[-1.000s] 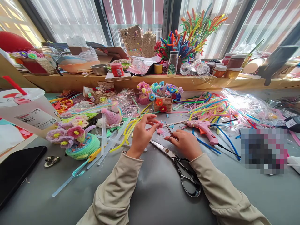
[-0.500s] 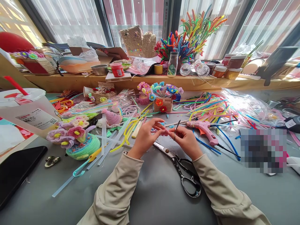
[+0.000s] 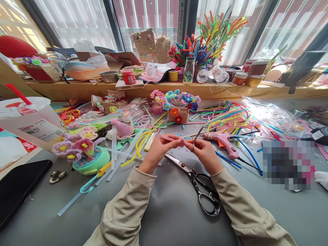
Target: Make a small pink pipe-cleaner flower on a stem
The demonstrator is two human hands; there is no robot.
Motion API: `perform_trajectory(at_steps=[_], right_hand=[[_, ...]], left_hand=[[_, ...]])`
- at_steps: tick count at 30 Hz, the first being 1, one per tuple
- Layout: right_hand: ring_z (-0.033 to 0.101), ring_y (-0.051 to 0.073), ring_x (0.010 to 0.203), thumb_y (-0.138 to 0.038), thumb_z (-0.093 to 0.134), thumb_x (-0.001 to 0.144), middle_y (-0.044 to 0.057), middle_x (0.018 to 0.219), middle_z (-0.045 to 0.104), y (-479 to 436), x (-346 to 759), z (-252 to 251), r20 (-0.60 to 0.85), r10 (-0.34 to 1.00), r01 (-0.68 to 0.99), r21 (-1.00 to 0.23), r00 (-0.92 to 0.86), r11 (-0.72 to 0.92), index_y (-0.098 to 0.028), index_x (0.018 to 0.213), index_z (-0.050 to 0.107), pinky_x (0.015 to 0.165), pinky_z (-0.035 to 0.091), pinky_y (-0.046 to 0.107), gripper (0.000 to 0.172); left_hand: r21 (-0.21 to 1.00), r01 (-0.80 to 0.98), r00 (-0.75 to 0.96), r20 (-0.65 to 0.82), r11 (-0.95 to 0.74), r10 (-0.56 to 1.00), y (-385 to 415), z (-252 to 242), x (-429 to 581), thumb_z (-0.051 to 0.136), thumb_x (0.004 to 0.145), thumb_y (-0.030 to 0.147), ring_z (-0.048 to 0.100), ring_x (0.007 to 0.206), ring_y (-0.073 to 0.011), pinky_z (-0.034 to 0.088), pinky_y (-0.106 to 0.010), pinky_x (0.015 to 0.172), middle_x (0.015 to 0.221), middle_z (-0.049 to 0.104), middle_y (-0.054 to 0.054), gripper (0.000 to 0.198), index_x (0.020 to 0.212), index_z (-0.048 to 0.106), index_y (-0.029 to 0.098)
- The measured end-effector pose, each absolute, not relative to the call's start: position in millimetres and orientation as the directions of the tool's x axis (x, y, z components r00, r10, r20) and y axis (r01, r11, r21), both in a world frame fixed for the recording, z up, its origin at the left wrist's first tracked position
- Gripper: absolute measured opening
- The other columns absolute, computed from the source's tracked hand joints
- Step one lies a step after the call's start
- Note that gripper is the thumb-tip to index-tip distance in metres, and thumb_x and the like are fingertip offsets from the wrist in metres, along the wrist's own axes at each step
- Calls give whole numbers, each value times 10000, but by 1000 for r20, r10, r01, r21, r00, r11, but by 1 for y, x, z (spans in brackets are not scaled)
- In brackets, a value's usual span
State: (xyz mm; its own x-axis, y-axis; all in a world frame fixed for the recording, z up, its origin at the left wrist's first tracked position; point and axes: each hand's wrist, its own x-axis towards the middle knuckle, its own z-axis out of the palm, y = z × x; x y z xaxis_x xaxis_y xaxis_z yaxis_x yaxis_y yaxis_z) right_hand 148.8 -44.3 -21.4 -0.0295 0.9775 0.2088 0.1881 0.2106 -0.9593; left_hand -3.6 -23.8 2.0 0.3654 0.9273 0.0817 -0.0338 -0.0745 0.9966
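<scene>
My left hand (image 3: 160, 150) and my right hand (image 3: 205, 152) meet above the grey table (image 3: 166, 212), fingertips pinched together on a small pink fuzzy piece (image 3: 180, 141). The right hand also grips a thin dark metal tool (image 3: 196, 137) that sticks up from its fingers. Large black-handled scissors (image 3: 197, 182) lie on the table just below both hands. A pink glue gun (image 3: 222, 139) lies right of the right hand.
Loose pipe cleaners (image 3: 230, 118) cover the table's right. A flower basket (image 3: 178, 111) stands behind the hands. Left are a green yarn flower piece (image 3: 85, 153), a drink cup (image 3: 33, 119) and a black phone (image 3: 17, 186). A cluttered wooden shelf (image 3: 164, 88) runs along the window.
My hands have come together: the left hand closed onto the pink piece, and the right hand lifted off the table with its thin tool to meet it.
</scene>
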Motion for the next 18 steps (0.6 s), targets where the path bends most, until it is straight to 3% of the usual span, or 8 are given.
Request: perform_trajectory(at_steps=[6,12,18], right_hand=[[344,77,480,-480,358,755,-31,489,380,-45,147,-20,216,972,382,-894,-90,234,-136,648,579,461,269,202,422],[409,94,539,-519,308,757,-12,556,465,-49,140,-19,136,941,635,-706,-311,312,-147,604,545,493,275,202,467],[434,102,572,-519,253,778,2,590,504,-51,138,-19,125,899,636,-666,-420,390,-143,624,544,528,295,207,499]], left_hand=[[979,-197,196,96,-57,976,-20,-1,-5,554,668,283,573,743,-142,468,-296,699,772,607,-50,195,779,565,122],[957,-248,115,184,-151,976,-20,1,-4,513,701,277,559,713,-110,473,-260,652,763,572,-15,170,819,524,154],[962,-208,94,198,-176,976,-21,1,-4,545,678,269,572,708,-120,472,-253,634,756,577,-16,239,880,490,155]])
